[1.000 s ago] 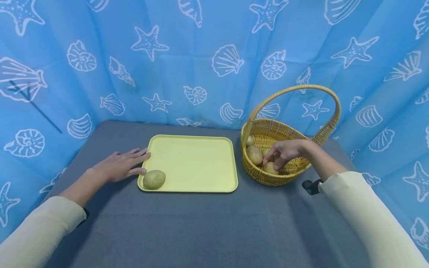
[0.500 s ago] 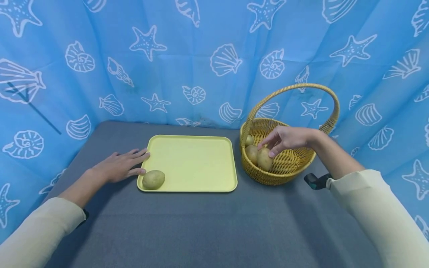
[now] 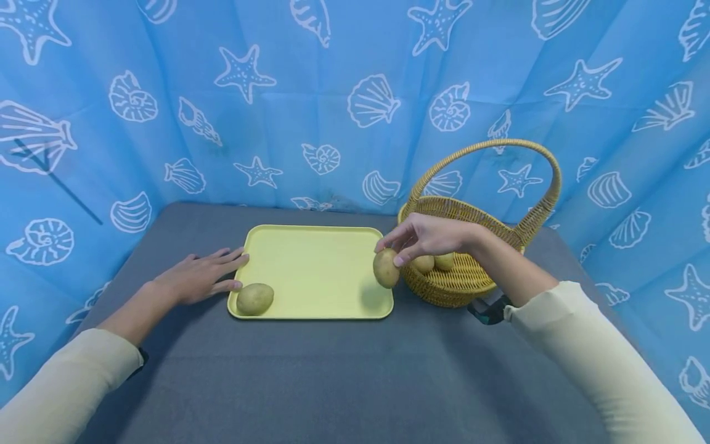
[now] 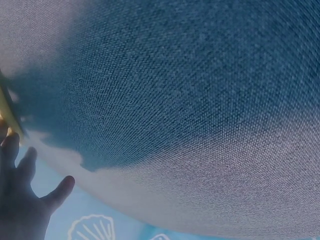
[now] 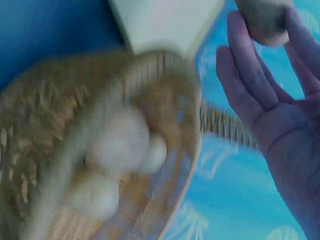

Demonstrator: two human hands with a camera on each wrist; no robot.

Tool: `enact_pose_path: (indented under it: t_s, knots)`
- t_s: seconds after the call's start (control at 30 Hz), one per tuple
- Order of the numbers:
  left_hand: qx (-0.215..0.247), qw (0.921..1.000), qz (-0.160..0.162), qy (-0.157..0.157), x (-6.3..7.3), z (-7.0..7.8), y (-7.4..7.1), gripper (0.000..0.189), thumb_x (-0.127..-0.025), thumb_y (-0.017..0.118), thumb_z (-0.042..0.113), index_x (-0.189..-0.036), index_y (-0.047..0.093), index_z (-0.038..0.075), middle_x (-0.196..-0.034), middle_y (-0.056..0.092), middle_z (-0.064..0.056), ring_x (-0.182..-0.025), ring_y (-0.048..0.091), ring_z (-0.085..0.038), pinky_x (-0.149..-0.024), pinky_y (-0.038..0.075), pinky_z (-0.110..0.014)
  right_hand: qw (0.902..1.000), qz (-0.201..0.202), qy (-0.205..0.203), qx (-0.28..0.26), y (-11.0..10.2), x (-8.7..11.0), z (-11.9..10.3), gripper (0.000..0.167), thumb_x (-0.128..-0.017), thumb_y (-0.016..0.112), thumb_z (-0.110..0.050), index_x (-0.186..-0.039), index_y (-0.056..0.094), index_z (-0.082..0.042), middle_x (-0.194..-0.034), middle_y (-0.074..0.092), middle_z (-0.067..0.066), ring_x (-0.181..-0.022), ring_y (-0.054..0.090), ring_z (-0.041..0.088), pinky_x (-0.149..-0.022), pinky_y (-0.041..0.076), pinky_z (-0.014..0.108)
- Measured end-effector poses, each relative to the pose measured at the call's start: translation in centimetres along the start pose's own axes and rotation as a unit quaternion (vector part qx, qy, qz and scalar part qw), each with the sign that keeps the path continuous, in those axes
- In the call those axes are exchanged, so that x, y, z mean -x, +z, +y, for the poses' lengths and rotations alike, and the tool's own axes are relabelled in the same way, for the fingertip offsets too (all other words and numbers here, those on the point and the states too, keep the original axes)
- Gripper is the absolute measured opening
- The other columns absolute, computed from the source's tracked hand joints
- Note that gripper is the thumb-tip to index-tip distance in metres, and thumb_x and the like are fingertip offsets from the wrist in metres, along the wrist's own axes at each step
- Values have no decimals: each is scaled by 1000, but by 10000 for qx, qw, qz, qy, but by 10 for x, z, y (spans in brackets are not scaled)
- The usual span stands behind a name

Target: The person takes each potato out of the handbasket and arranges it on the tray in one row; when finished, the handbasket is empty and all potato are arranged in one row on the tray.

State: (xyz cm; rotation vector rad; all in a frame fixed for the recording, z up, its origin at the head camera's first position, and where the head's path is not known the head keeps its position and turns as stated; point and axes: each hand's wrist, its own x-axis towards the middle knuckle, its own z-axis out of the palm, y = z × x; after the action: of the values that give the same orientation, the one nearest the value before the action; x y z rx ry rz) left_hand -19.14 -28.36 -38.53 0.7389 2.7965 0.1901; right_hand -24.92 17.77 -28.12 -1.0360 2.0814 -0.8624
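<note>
My right hand (image 3: 429, 237) pinches a potato (image 3: 386, 269) between thumb and fingers, held above the right edge of a yellow tray (image 3: 316, 271). The same potato (image 5: 265, 22) shows at the top of the right wrist view. My left hand (image 3: 196, 277) lies with fingers spread, fingertips at the tray's left rim. Just by its thumb, a second potato (image 3: 255, 299) rests in the tray's near left corner. To the right stands a wicker basket (image 3: 444, 297) with several potatoes in it; the right hand and forearm cover part of it.
The basket's tall arched handle (image 3: 488, 145) rises beside the right forearm. A grey cloth (image 3: 333, 382) covers the table. Behind it hangs a blue curtain (image 3: 310, 74) printed with shells and starfish.
My right hand has lifted a potato out of the basket and carried it left to the tray's right edge. My left hand and the potato on the tray have stayed in place.
</note>
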Motion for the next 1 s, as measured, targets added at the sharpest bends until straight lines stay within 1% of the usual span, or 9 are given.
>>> enact_pose_path:
  t_s: [0.17, 0.23, 0.33, 0.43, 0.53, 0.6, 0.7, 0.83, 1.0]
  knots:
    - [-31, 10000, 53, 34, 1, -2, 0, 72, -101, 46, 55, -157, 33, 12, -161, 28, -15, -145, 27, -44, -101, 23, -77, 9993, 313, -87, -204, 33, -40, -7, 45, -91, 73, -9, -134, 62, 0, -113, 73, 10, -104, 69, 21, -92, 53, 37]
    - [-33, 9999, 86, 42, 1, -4, 2, 72, -101, 46, 56, -157, 33, 12, -161, 28, -15, -145, 27, -43, -101, 23, -77, 9988, 431, -99, -207, 47, -55, -10, 44, -91, 73, -8, -133, 62, 0, -109, 74, 10, -101, 71, 19, -91, 53, 35]
    - [-77, 9998, 170, 96, 0, -6, 5, 72, -101, 45, 57, -157, 34, 12, -161, 29, -15, -144, 29, -44, -100, 25, -77, 9977, 557, -36, -380, 67, -76, -14, 42, -92, 71, -6, -133, 62, 3, -102, 76, 11, -96, 72, 18, -89, 53, 33]
    - [-78, 9997, 207, 93, -1, -8, 8, 74, -100, 43, 59, -157, 33, 13, -162, 28, -14, -145, 28, -43, -101, 24, -77, 9949, 741, 164, -668, 84, -95, -16, 41, -94, 70, -7, -132, 62, 3, -95, 76, 12, -90, 73, 19, -88, 54, 31]
    - [-82, 9997, 198, 66, -2, -10, 10, 76, -100, 41, 63, -157, 33, 14, -162, 27, -13, -146, 27, -42, -102, 24, -76, 9893, 889, 355, -1100, 100, -111, -15, 40, -95, 69, -8, -132, 62, 4, -90, 76, 16, -87, 74, 25, -85, 56, 32]
    - [-79, 9997, 202, 62, -2, -10, 10, 76, -100, 41, 62, -157, 33, 14, -162, 28, -13, -145, 27, -42, -102, 24, -76, 9876, 943, 411, -1188, 109, -120, -13, 39, -95, 69, -10, -131, 62, 5, -89, 75, 18, -83, 74, 28, -80, 58, 32]
    - [-76, 9997, 218, 97, -2, -8, 9, 74, -100, 44, 59, -157, 34, 13, -161, 29, -15, -144, 29, -44, -99, 25, -77, 9893, 962, 381, -1025, 118, -130, -13, 38, -96, 68, -11, -128, 63, 7, -86, 75, 20, -78, 74, 30, -73, 58, 28]
    - [-55, 9998, 165, 75, -3, -5, 6, 72, -101, 46, 56, -157, 34, 13, -161, 29, -15, -144, 29, -44, -99, 26, -77, 9929, 980, 349, -579, 123, -138, -15, 36, -98, 65, -12, -128, 63, 8, -81, 75, 17, -72, 74, 25, -70, 53, 20]
    - [-49, 10000, 46, -47, -1, -3, 4, 73, -101, 41, 59, -158, 31, 14, -162, 26, -15, -145, 26, -43, -102, 24, -77, 9948, 910, 323, -339, 124, -146, -18, 36, -99, 64, -14, -130, 63, 6, -87, 75, 15, -68, 72, 23, -65, 53, 21]
